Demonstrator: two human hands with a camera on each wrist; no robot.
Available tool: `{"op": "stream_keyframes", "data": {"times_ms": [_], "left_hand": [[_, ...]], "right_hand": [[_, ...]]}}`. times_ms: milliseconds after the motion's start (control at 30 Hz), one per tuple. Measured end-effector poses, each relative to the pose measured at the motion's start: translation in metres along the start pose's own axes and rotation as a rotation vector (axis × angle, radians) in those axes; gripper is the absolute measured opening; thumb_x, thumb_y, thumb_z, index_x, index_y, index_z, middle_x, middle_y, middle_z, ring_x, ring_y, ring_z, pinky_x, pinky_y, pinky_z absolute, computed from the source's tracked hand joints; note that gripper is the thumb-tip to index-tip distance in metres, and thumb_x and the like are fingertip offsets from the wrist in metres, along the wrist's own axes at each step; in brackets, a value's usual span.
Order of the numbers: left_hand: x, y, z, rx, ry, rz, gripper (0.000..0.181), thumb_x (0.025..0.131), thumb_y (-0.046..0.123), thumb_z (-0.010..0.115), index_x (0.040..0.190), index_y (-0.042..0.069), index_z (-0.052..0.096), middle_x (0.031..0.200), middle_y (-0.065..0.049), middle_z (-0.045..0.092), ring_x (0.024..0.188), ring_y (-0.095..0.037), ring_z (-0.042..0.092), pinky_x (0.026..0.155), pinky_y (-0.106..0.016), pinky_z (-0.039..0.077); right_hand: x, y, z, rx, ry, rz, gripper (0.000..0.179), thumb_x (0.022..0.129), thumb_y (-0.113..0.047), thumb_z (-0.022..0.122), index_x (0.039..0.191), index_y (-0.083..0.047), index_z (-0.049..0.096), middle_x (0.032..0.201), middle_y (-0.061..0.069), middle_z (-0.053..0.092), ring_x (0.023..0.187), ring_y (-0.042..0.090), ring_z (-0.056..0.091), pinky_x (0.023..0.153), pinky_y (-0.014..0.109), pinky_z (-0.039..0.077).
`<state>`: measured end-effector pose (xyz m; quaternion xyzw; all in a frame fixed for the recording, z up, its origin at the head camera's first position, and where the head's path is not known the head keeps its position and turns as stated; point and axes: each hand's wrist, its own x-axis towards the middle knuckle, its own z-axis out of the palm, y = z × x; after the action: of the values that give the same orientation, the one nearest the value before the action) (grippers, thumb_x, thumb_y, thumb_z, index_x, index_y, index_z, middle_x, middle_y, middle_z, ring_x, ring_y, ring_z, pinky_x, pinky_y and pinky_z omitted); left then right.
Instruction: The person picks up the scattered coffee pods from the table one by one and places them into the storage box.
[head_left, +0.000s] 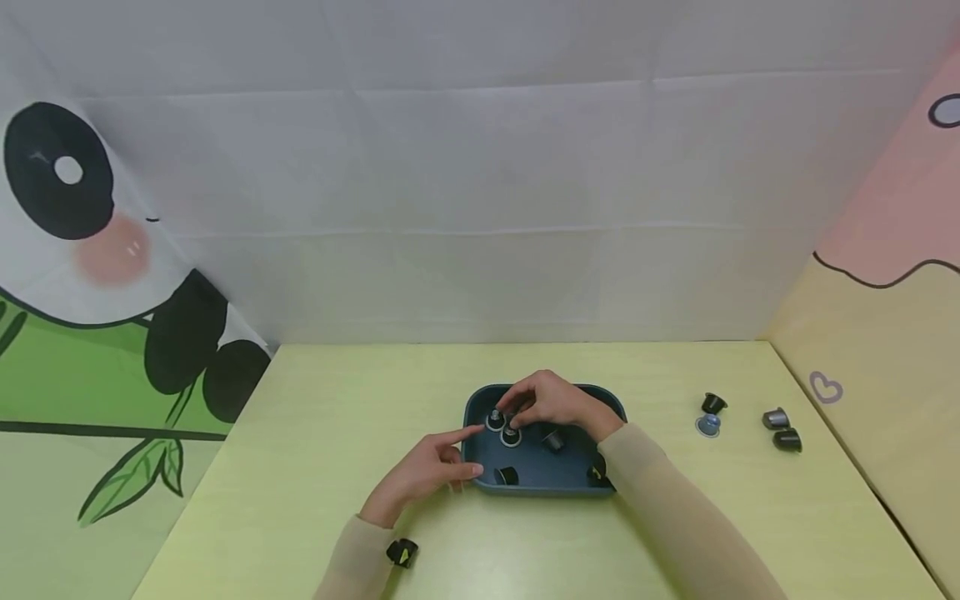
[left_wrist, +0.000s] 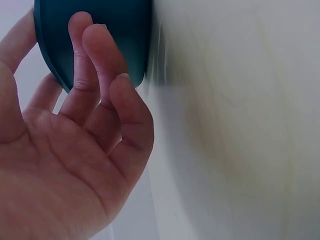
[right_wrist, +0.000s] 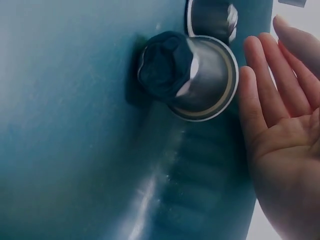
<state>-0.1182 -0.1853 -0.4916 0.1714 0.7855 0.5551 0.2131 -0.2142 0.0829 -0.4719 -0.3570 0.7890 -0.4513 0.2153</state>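
Several coffee capsules lie in a dark blue tray (head_left: 573, 481). Toward its left end, two capsules, a rear one (head_left: 495, 419) and a front one (head_left: 511, 436), stand close together with their pale rims down. My right hand (head_left: 553, 398) reaches over them, index fingertip and thumb tip right at their tops. Nothing shows between its loosely extended fingers (right_wrist: 265, 90) in the right wrist view, where a dark capsule (right_wrist: 212, 75) lies beside them. My left hand (head_left: 423, 469) touches the tray's left end with index finger and thumb stretched out, the other fingers (left_wrist: 132, 115) loosely bent.
A grey capsule (head_left: 553, 440) lies mid-tray, with dark ones at the front left (head_left: 507, 476) and front right (head_left: 597, 472). On the table, right of the tray, are a black capsule (head_left: 714, 403), a blue capsule (head_left: 708, 426) and two more dark capsules (head_left: 787, 440). Printed walls enclose the table.
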Motion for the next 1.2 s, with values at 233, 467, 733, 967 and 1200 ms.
{"op": "stream_keyframes", "data": {"times_ms": [233,467,733,967,1200], "left_hand": [[-0.002,-0.001,0.0,-0.005,-0.003,-0.001,0.065,0.092,0.018,0.074,0.15,0.007,0.046,0.074,-0.028,0.061,0.068,-0.045,0.063,0.061,-0.039,0.053],[-0.002,0.001,-0.001,0.009,0.001,0.001,0.065,0.091,0.017,0.075,0.149,0.008,0.047,0.073,-0.029,0.06,0.068,-0.046,0.063,0.061,-0.04,0.054],[-0.002,-0.001,0.0,0.002,0.002,-0.007,0.065,0.091,0.017,0.075,0.149,0.009,0.048,0.073,-0.03,0.059,0.068,-0.046,0.062,0.061,-0.04,0.053],[-0.001,0.0,0.0,0.001,-0.004,-0.005,0.065,0.092,0.017,0.075,0.15,0.008,0.046,0.074,-0.029,0.06,0.068,-0.045,0.063,0.062,-0.04,0.053],[-0.001,0.002,-0.001,0.002,-0.005,-0.012,0.066,0.091,0.018,0.075,0.15,0.008,0.046,0.073,-0.026,0.061,0.068,-0.043,0.064,0.062,-0.039,0.053]], "right_hand": [[0.001,0.0,0.0,0.005,0.005,-0.006,0.031,0.089,-0.007,0.075,0.12,-0.003,0.071,0.112,0.011,0.071,0.1,0.02,0.068,0.077,0.03,0.057],[0.002,-0.004,-0.008,-0.007,0.05,-0.051,0.03,0.089,-0.005,0.075,0.119,-0.001,0.071,0.112,0.009,0.071,0.1,0.02,0.068,0.08,0.029,0.056],[0.0,-0.018,-0.02,-0.012,0.072,-0.085,0.033,0.089,-0.006,0.075,0.121,0.001,0.07,0.116,0.014,0.07,0.102,0.025,0.068,0.087,0.03,0.054],[-0.01,-0.031,-0.033,-0.029,0.1,-0.07,0.033,0.091,-0.012,0.075,0.122,-0.003,0.07,0.119,0.016,0.069,0.108,0.032,0.067,0.093,0.035,0.052],[-0.027,-0.033,-0.049,-0.051,0.178,-0.067,0.03,0.091,-0.016,0.075,0.12,-0.008,0.073,0.115,0.009,0.071,0.109,0.031,0.066,0.096,0.047,0.05]]}}
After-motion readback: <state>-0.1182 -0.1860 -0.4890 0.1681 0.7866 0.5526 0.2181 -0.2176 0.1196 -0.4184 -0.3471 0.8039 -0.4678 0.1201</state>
